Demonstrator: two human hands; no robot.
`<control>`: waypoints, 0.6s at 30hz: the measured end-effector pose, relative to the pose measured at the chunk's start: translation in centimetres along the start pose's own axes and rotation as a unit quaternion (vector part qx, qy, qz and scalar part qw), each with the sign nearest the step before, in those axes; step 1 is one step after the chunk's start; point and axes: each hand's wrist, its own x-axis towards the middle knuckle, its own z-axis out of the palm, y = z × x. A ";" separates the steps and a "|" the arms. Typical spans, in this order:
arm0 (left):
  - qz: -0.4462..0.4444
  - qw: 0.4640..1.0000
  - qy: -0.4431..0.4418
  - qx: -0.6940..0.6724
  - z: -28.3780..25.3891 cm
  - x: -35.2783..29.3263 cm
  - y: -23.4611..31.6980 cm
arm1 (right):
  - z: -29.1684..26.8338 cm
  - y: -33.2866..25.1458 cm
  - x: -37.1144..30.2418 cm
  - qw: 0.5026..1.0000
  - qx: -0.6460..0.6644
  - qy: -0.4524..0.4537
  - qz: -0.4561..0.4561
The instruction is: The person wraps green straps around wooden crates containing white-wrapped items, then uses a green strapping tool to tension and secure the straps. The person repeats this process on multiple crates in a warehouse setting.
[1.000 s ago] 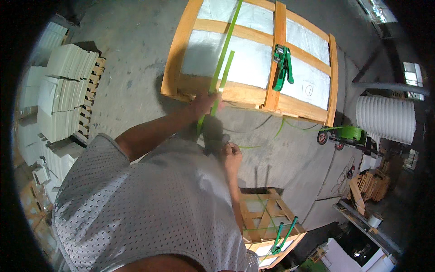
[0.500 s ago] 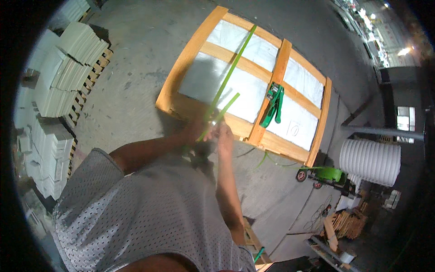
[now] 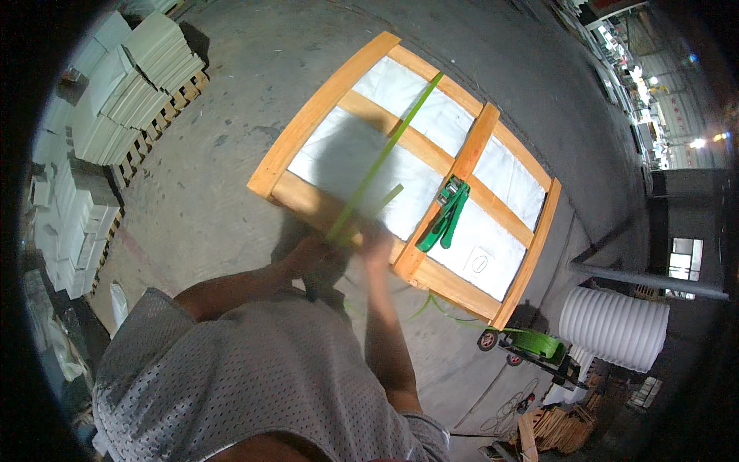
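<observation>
A wooden crate (image 3: pixel 466 163) with white-wrapped contents lies in front of me. A green strap (image 3: pixel 382 158) runs across its top and down to its near edge. There my left hand (image 3: pixel 314 250), in shadow, is closed on the strap's lower part. Beside it is my right hand (image 3: pixel 376 245), smeared by motion, so its fingers cannot be made out. A short free strap end (image 3: pixel 392 195) sticks up just above the right hand. On the crate's middle slat rests a green strapping tool (image 3: pixel 446 215), touched by neither hand.
Stacked pale boards (image 3: pixel 142 77) on pallets line the left. At right stand a green wheeled strap cart (image 3: pixel 531 344) and a big white ribbed roll (image 3: pixel 614 329). Wooden strips (image 3: pixel 566 427) lie at lower right. Strap loops (image 3: pixel 439 302) hang by the crate's near edge.
The view has shifted, so the crate sits lower in the picture. Both hands stay at the strap by the near edge; the right one has become more blurred.
</observation>
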 end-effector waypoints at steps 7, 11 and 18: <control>0.045 0.994 0.046 0.084 1.1 0.2 -2.9 | -10.0 10.6 5.7 0.946 -0.063 0.168 0.272; 0.010 0.997 0.053 0.063 1.4 1.0 -5.1 | -8.7 13.6 7.8 0.906 0.065 -0.084 0.411; -0.119 0.990 0.064 0.027 2.0 0.6 -3.1 | -7.6 15.7 6.5 0.867 0.251 -0.012 0.431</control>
